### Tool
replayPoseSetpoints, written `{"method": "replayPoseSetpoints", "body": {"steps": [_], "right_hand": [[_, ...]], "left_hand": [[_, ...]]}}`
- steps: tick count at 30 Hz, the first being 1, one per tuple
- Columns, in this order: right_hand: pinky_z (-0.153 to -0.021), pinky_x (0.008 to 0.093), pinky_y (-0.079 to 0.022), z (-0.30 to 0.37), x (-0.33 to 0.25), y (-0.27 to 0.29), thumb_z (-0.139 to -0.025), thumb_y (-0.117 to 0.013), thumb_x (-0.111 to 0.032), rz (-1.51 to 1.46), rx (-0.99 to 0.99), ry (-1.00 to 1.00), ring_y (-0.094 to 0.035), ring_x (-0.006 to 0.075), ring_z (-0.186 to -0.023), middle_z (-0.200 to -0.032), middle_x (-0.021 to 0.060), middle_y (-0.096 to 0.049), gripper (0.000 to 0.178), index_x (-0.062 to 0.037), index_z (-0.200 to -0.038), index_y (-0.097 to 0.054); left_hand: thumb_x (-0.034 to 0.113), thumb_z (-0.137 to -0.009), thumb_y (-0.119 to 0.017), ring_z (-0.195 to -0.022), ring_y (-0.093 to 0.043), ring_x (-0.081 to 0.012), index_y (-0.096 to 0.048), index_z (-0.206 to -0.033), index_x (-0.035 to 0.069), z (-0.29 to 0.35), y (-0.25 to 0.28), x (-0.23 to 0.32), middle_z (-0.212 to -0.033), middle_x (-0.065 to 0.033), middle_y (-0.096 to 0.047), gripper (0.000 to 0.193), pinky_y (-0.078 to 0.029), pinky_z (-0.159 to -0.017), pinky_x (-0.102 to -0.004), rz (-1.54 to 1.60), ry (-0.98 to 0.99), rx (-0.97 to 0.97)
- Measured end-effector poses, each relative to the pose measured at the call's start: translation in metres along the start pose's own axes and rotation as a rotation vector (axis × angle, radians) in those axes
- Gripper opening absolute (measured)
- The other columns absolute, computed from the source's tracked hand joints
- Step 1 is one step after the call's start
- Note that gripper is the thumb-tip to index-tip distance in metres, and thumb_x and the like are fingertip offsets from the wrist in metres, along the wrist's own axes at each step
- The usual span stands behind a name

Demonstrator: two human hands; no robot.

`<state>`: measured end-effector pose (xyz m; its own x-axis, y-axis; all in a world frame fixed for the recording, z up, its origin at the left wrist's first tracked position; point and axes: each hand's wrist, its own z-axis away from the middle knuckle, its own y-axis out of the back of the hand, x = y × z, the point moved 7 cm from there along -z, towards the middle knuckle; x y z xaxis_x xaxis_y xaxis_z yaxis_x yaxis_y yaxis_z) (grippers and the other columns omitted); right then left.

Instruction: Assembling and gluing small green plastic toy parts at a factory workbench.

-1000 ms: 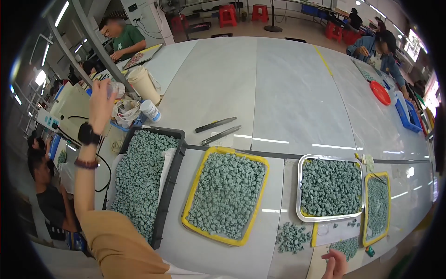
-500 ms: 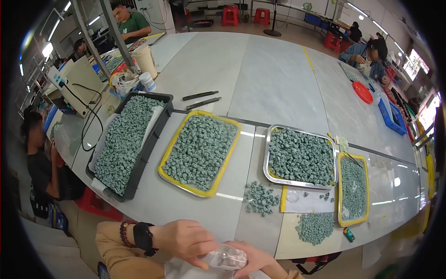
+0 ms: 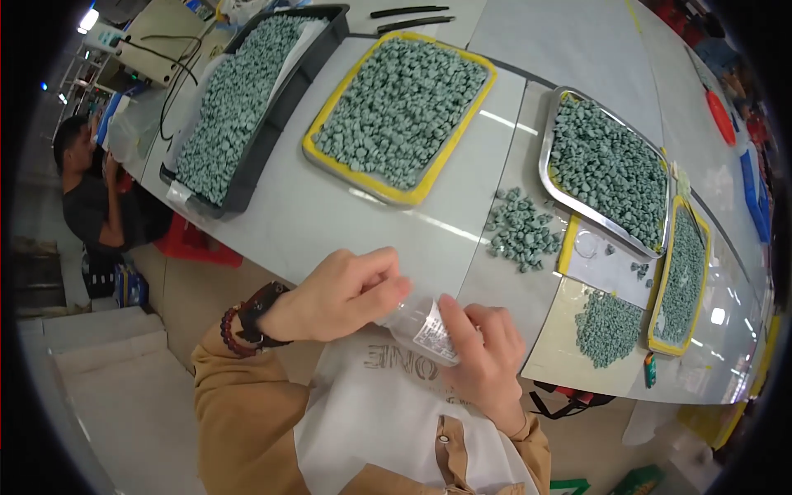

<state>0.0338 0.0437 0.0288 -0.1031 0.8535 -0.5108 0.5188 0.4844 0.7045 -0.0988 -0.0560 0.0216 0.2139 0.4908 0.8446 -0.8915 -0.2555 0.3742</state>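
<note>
A small clear plastic bottle (image 3: 431, 333) with a white printed label is held between my hands, in front of the table edge and over my apron. My right hand (image 3: 488, 351) wraps around the label end. My left hand (image 3: 345, 295), with a dark watch and beads at the wrist, is closed around the other end, fingers curled over it. Whether a cap sits under those fingers is hidden. Nearest on the table lie a loose pile of green stones (image 3: 523, 231) and a yellow-rimmed tray (image 3: 419, 196) full of similar stones.
A black crate (image 3: 239, 198) of stones stands left, a steel tray (image 3: 554, 186) right, then a narrow yellow-edged tray (image 3: 660, 342). Finer stones (image 3: 609, 328) lie on a cream sheet. Two black tweezers (image 3: 417, 23) lie at the back. A person (image 3: 95, 190) sits at left.
My view has tilted down. Both hands have risen with the bottle, which now shows its label; my left fingers are curled tighter around its end.
</note>
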Motion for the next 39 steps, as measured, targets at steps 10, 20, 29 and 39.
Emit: {"method": "replayPoseSetpoints", "body": {"steps": [10,20,29,39], "right_hand": [[-0.054,0.0307,-0.042,0.004,0.008,-0.007,-0.051,-0.074,-0.009,-0.146,-0.063,-0.119,-0.051,0.0221,-0.065,-0.082,0.0071,-0.054,0.065,-0.0074,-0.113,-0.054],[-0.060,0.0387,-0.041,0.004,0.014,0.000,-0.059,-0.083,-0.031,-0.371,-0.040,-0.028,-0.051,0.0266,-0.072,-0.090,0.0155,-0.053,0.077,-0.0090,-0.120,-0.042],[-0.065,0.0378,-0.044,-0.016,0.006,0.019,-0.063,-0.080,-0.024,-0.253,-0.121,-0.046,-0.053,0.0300,-0.081,-0.100,0.0188,-0.052,0.063,-0.0129,-0.115,-0.046],[-0.062,0.0335,-0.045,-0.003,0.014,0.019,-0.050,-0.075,-0.007,-0.325,0.021,-0.085,-0.053,0.0283,-0.079,-0.106,0.0184,-0.054,0.048,-0.0163,-0.096,-0.063]], "left_hand": [[0.022,-0.080,-0.066,-0.093,-0.052,-0.0178,-0.048,-0.118,0.003,0.019,-0.005,0.017,-0.115,-0.0117,-0.046,0.047,-0.045,-0.076,-0.0289,0.066,-0.575,0.033],[0.025,-0.085,-0.061,-0.069,-0.051,-0.0085,-0.051,-0.110,0.005,0.001,-0.026,-0.030,-0.088,-0.0033,-0.055,0.034,-0.044,-0.059,-0.0204,0.681,-0.107,-0.064],[0.056,-0.085,-0.048,-0.056,-0.051,-0.0066,-0.048,-0.108,0.003,-0.005,-0.057,-0.045,-0.082,-0.0026,-0.057,0.058,-0.041,-0.047,-0.0192,1.056,0.149,-0.199],[0.052,-0.090,-0.041,-0.049,-0.044,-0.0046,-0.048,-0.110,0.005,-0.009,-0.050,-0.034,-0.079,-0.0014,-0.056,0.051,-0.033,-0.042,-0.0169,0.956,0.099,-0.119]]}}
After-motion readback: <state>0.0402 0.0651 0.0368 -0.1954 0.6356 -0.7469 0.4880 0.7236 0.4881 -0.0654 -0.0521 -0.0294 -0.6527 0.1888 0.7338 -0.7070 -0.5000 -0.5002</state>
